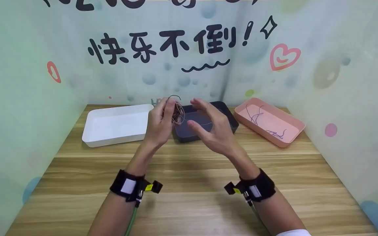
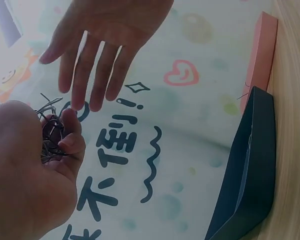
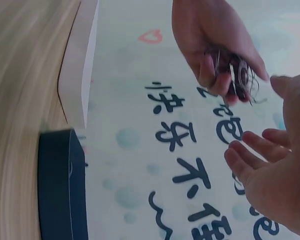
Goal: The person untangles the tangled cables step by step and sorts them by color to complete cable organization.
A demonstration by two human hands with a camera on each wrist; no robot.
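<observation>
My left hand [image 1: 160, 123] grips a tangled bundle of thin wires [image 1: 178, 113], held up above the dark tray [image 1: 189, 135]. In the left wrist view the bundle [image 2: 52, 132] lies in the curled fingers, with loose ends sticking out at the top. To the right of it, my right hand [image 1: 217, 131] hovers with spread, relaxed fingers, apart from the wires and holding nothing. The right wrist view shows a gap between the right hand [image 3: 270, 165] and the wire bundle [image 3: 234, 75]. A thin strand lies in the dark tray.
A white tray [image 1: 110, 141] stands at the left on the wooden table [image 1: 189, 196]. At the right is a pink tray [image 1: 267, 114] with several dark thin wires [image 1: 276, 133] in it. A printed curtain [image 1: 189, 75] closes off the back and sides.
</observation>
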